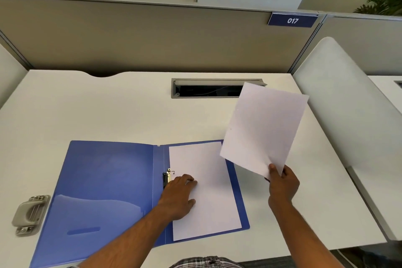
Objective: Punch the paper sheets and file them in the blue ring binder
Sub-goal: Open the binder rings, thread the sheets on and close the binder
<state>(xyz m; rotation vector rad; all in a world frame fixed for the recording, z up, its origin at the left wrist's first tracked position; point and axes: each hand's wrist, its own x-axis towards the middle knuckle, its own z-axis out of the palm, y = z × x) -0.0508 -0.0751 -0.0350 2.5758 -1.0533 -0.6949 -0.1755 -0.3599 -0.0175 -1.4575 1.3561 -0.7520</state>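
The blue ring binder (104,183) lies open on the white desk, its metal ring clip (167,177) at the spine. A white sheet (208,198) lies filed on the binder's right half. My left hand (179,194) rests on that sheet's left edge, just beside the clip, with its fingers bent. My right hand (282,183) pinches the lower corner of a second white sheet (264,126) and holds it tilted in the air above the desk, to the right of the binder. Small punched holes show along that sheet's left edge.
A grey hole punch (30,214) sits at the desk's left front, touching the binder's left cover. A cable tray slot (206,89) opens at the desk's back. A beige partition with a "017" sign (292,20) stands behind. A white side panel (348,119) bounds the right.
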